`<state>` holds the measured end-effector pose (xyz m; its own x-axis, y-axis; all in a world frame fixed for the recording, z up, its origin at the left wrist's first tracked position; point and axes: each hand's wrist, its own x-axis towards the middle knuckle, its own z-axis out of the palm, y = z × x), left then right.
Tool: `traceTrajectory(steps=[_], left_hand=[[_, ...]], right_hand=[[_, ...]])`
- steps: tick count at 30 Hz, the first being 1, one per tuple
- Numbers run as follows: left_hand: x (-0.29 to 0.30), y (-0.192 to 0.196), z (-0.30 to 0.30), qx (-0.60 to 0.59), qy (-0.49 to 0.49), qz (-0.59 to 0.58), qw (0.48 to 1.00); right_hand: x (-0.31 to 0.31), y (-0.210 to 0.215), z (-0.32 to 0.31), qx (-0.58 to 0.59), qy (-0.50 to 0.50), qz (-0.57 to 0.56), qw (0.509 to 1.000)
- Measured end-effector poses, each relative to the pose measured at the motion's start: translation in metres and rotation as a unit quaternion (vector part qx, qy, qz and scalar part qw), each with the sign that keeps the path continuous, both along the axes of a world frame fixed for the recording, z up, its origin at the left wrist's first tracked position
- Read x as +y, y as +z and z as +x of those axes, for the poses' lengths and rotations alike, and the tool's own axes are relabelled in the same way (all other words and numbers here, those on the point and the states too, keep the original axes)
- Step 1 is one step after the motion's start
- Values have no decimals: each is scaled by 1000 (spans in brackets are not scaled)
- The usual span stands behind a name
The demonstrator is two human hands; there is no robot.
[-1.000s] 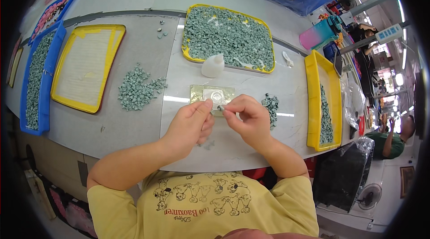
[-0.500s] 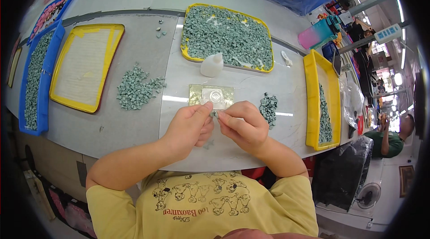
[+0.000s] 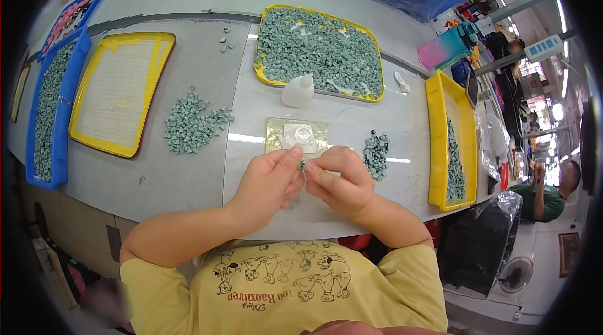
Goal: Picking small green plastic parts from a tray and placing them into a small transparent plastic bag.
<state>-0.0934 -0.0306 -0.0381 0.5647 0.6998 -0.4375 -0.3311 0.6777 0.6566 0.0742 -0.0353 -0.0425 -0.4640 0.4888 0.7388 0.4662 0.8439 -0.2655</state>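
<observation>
My left hand and my right hand meet just in front of a square pad with a small clear dish on it. Between their pinched fingertips is a small green piece, mostly covered by the fingers. Behind the pad stands a white squeeze bottle. To the left lies a loose heap of green pieces; a smaller, darker heap sits close to my right hand.
A yellow-rimmed tray full of green pieces lies at the back. On the left are a yellow-edged tray and a blue bin; on the right, a yellow bin. A pink-and-blue water bottle stands at the back right.
My hands stay together, with the fingers of both slightly shifted around the small green piece. A dark blurred shape has come in at the lower left. People at the far right have moved slightly.
</observation>
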Motion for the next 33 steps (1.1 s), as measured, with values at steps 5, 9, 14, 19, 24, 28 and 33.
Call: traceTrajectory(steps=[5, 9, 14, 19, 24, 28, 33], left_hand=[[0, 0, -3, -26, -7, -2, 1000], [-2, -1, -3, -14, 7, 20, 1000], [-7, -3, 1, 43, 61, 121, 990], [-12, -9, 6, 129, 101, 243, 956], [-13, -11, 4, 168, 133, 307, 927], [-12, -9, -2, 184, 143, 342, 910], [-10, -9, -7, 207, 142, 379, 891]], right_hand=[[2, 0, -2, 41, 13, -17, 999], [2, 0, -2, 7, 8, 12, 1000], [2, 2, -3, -35, -4, 78, 996], [1, 2, 0, 22, 16, 6, 1000], [-4, 4, -3, 88, 22, -92, 992], [-6, 4, -10, 98, 11, -96, 990], [-5, 3, -16, 88, 5, -75, 993]])
